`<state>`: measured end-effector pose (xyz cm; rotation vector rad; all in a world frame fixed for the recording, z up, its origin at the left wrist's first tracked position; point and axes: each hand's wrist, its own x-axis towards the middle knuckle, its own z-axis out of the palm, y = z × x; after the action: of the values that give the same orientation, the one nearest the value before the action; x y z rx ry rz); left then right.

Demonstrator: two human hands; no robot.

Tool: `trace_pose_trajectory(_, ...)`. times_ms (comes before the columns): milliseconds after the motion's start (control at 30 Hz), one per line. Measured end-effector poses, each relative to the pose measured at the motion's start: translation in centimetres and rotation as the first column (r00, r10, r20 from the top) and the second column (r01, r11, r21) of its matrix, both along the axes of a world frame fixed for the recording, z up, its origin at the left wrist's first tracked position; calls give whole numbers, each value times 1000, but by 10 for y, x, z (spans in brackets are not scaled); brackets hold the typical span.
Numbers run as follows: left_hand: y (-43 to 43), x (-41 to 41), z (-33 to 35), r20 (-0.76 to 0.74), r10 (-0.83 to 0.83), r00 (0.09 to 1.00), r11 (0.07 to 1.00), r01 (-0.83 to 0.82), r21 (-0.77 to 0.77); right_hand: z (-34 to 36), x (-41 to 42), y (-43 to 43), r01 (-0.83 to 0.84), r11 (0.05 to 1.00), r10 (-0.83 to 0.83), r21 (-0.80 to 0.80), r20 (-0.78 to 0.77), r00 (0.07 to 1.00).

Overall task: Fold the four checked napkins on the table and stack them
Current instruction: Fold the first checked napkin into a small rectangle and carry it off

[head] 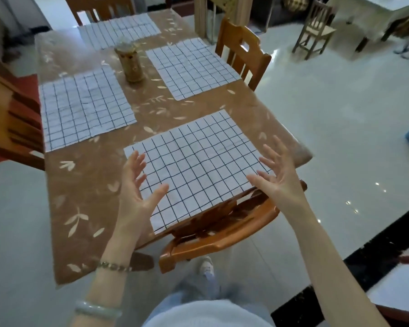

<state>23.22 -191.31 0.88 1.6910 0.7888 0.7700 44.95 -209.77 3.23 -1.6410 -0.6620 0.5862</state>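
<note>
A wooden worktop (pixel 85 192) under a brown cloth printed with pale leaves stands on a glossy, pale grey tiled floor (pixel 340 114), which mirrors soft light and a few small bright glints. A black tile border (pixel 375 251) crosses the floor at lower right. Four orange-brown varnished wooden chairs surround the worktop: the near chair (pixel 222 241) tucked against its edge, the right chair (pixel 236 34), the far chair (pixel 90 8) and the left chair (pixel 10 119). A small dull brown wooden chair (pixel 321 31) stands well apart at far right.

4 napkins (pixel 194 166) flat — left hand (pixel 137 197), right hand (pixel 277 178) spread above nearest.
</note>
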Motion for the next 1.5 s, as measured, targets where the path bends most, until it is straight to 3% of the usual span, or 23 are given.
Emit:
trace_pose_trajectory(467,10,19,-33,-257,125,958,990,-138,-30,-20,109,61,-322,927,334,-192,33,942)
trace_pose_trajectory(667,44,45,-66,-301,242,923,943,-296,-151,-49,176,108,-396,877,417,-271,24,908)
trace_pose_trajectory(833,97,68,-104,-488,383,784,833,-521,-184,-82,220,165,-351,862,400,-366,65,914)
trace_pose_trajectory(1000,151,86,-131,-694,456,557,782,-623,14,-125,260,224,-252,828,360,-500,131,924)
trace_pose_trajectory(1133,190,96,-154,-714,490,500,769,-633,85,-151,280,269,-180,792,362,-583,211,908)
trace_pose_trajectory(1300,223,102,-174,-721,531,445,753,-638,161,-183,299,317,-185,702,517,-688,313,796)
trace_pose_trajectory(1500,240,106,-180,-714,582,389,717,-659,227,-193,307,339,-195,605,606,-772,288,742)
